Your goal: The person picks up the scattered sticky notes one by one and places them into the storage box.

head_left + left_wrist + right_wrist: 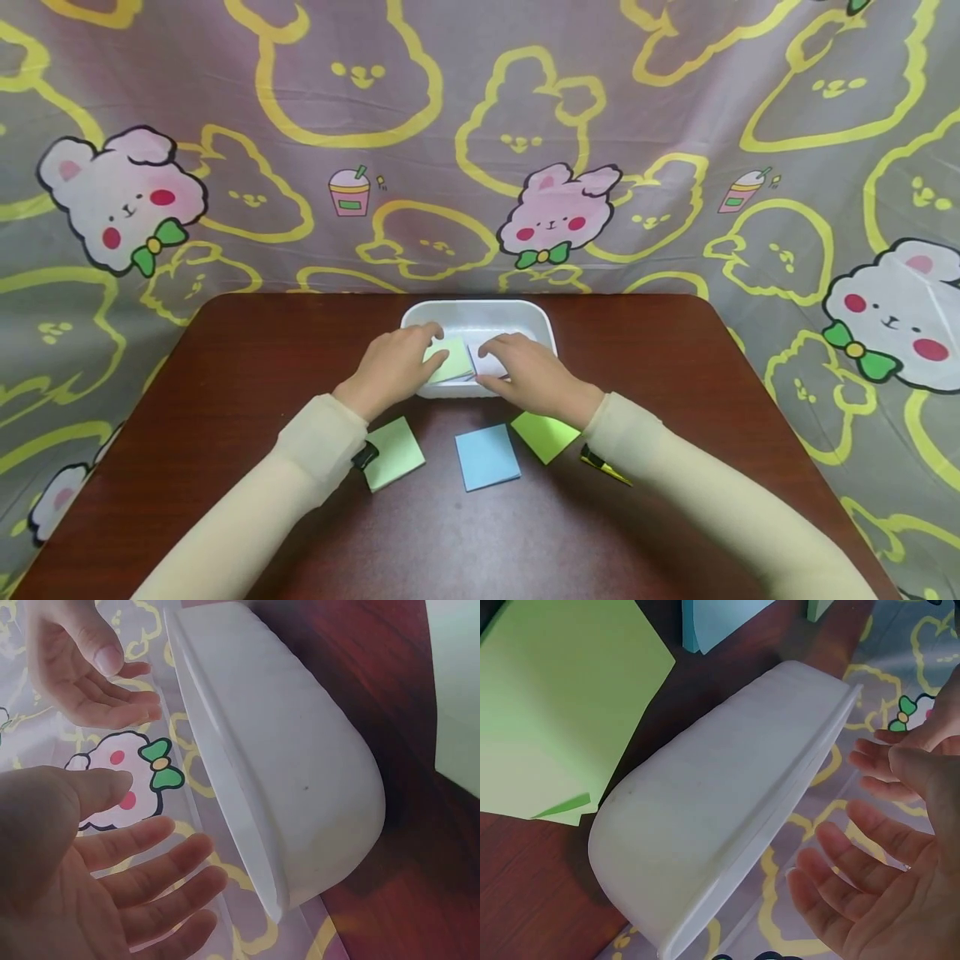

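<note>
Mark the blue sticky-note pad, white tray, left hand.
Blue sticky-note pad [487, 457]: head view, middle of top face.
White tray [300, 750]: left wrist view, outer side wall.
Left hand [393, 365]: head view, back of hand.

Smooth plastic tray [300, 761], paper notes [487, 457]

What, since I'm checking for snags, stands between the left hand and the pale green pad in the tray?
Nothing visible: the left hand reaches over the white tray, its thumb overlapping the pale green pad in the head view. The white pad lies to its right.
</note>
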Demonstrator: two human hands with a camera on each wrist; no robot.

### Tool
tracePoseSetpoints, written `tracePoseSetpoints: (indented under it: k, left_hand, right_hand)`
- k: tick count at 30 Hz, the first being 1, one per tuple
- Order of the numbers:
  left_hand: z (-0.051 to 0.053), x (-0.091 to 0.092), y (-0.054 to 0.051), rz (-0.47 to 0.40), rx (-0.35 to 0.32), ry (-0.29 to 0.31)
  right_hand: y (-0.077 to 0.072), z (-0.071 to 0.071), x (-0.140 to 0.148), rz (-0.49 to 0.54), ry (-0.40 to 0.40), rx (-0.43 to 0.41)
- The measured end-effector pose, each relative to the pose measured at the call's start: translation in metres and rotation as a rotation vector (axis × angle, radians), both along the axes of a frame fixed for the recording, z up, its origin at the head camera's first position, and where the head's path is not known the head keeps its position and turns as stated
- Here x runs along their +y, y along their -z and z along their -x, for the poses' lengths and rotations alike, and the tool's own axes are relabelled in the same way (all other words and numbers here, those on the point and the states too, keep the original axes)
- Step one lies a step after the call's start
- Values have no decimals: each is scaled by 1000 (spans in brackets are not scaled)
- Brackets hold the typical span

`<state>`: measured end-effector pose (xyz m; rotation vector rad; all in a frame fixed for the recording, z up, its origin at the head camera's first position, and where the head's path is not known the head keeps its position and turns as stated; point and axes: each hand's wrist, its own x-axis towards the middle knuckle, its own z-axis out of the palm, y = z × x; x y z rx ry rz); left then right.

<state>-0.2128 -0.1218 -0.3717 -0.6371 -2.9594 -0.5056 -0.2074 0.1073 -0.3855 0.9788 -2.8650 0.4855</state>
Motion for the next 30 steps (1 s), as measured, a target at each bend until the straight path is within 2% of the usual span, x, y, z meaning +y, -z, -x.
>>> tracePoseSetpoints:
  k: [12, 30]
  left_hand:
    - [-12, -3, 9, -23, -57, -17]
    - [-30, -1, 15, -27, -35, -3]
  right_hand:
    - [-1, -16, 7, 0, -3, -15]
    - [3, -37, 18, 0, -16, 12]
